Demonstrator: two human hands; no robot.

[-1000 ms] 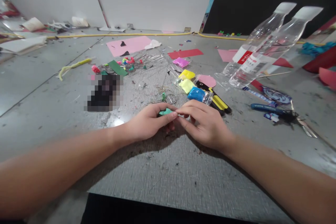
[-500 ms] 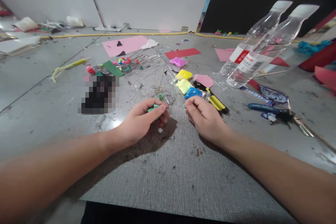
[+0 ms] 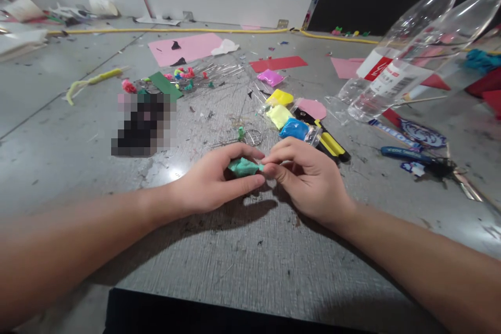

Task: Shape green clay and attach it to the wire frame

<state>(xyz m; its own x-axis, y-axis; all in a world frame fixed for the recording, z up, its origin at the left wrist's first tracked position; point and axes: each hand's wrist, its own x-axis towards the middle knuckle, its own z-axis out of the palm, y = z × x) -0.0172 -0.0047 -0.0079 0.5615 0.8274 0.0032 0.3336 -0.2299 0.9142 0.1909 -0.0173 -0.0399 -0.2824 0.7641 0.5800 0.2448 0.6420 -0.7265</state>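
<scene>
A soft lump of teal modelling clay [image 3: 241, 167] lies in my left hand [image 3: 219, 177], between its thumb and fingers. My right hand [image 3: 305, 177] pinches the narrow end of the same clay at its fingertips, where the lump tapers to a thin neck. Both hands are close together, low over the grey table. Just beyond them are a wire ring [image 3: 252, 138] and a small green clay piece [image 3: 240, 131]. Past my right hand are packets of blue clay [image 3: 293, 129], pale yellow clay [image 3: 278, 116] and yellow clay [image 3: 280, 97].
A black-and-yellow utility knife [image 3: 332, 143] lies beyond my right hand. Two clear bottles [image 3: 410, 73] stand at the right, near keys [image 3: 438, 169] on a blue strap. Wire pieces with coloured clay [image 3: 188, 74] and pink paper [image 3: 188, 49] lie further back. A blurred dark object [image 3: 141, 125] is at left.
My hands have come together; the right fingertips now pinch the end of the teal clay in my left hand. More of the clay shows. The view has tilted down slightly.
</scene>
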